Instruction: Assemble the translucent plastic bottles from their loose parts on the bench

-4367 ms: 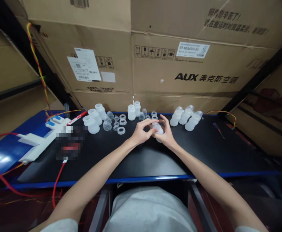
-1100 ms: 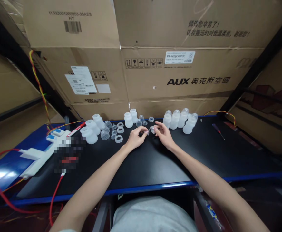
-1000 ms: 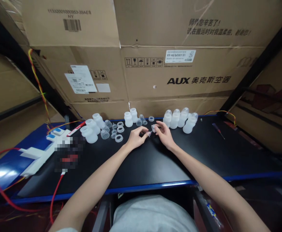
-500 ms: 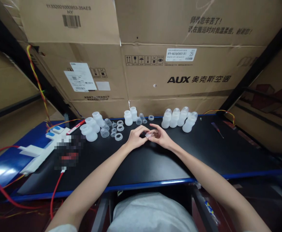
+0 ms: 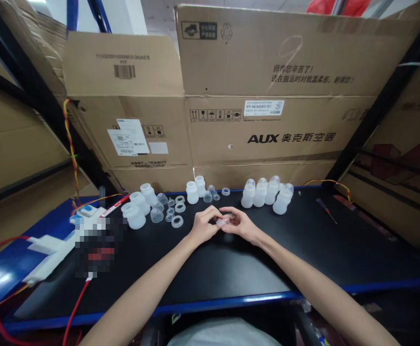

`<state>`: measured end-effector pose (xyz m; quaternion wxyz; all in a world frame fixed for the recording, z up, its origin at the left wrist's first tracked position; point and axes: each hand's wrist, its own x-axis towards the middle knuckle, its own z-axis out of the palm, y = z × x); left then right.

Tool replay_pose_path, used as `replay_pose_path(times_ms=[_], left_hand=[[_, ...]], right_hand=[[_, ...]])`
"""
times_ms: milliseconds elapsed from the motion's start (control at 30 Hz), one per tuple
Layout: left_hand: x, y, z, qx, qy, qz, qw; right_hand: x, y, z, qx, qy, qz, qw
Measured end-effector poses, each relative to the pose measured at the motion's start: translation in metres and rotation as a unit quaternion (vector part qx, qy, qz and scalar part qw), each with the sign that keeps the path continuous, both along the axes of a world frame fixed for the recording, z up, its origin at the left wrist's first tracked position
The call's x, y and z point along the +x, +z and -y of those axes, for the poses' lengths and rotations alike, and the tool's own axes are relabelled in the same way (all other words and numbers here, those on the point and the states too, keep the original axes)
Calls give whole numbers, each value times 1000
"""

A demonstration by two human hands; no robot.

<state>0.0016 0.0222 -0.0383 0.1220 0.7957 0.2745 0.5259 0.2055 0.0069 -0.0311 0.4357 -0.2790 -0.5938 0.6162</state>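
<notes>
My left hand (image 5: 203, 226) and my right hand (image 5: 239, 224) meet over the middle of the black table (image 5: 231, 259). Both pinch a small translucent plastic ring with a soft teat (image 5: 222, 221) between their fingertips. Several capped white bottles (image 5: 265, 192) stand in a row just behind my right hand. Two open bottles (image 5: 195, 189) and loose clear caps (image 5: 207, 196) stand behind my left hand.
Three larger open bottles (image 5: 136, 209) and loose white rings (image 5: 176, 221) lie at the left. A white device with red wires (image 5: 51, 247) sits at the far left. A small screwdriver (image 5: 325, 208) lies at the right. Stacked cardboard boxes (image 5: 260, 120) wall the back.
The bottle held earlier now stands in the row at the back right. My hands have drawn closer to me with the small ring part. The view has tilted up.
</notes>
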Motion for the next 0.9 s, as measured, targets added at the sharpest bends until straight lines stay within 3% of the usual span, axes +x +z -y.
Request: replay_pose_path(times_ms=[200, 367, 467, 567, 633, 767, 900], left_hand=[[7, 5, 3, -24, 28, -6, 999], [0, 20, 0, 16, 59, -91, 994], [-17, 27, -11, 52, 183, -140, 972], [-37, 28, -27, 28, 336, -140, 931], [-49, 25, -36, 13, 386, -153, 910], [-62, 17, -45, 5, 383, -200, 902], [-60, 15, -45, 22, 365, -168, 915]], right_hand=[[6, 9, -2, 18, 0, 15, 1000], [10, 13, -14, 33, -71, -3, 997], [15, 13, -19, 24, -130, 4, 991], [19, 11, -21, 32, -164, 18, 986], [19, 10, -21, 49, -174, 26, 983], [13, 5, -18, 72, -160, 40, 984], [8, 2, -16, 72, -136, 48, 987]])
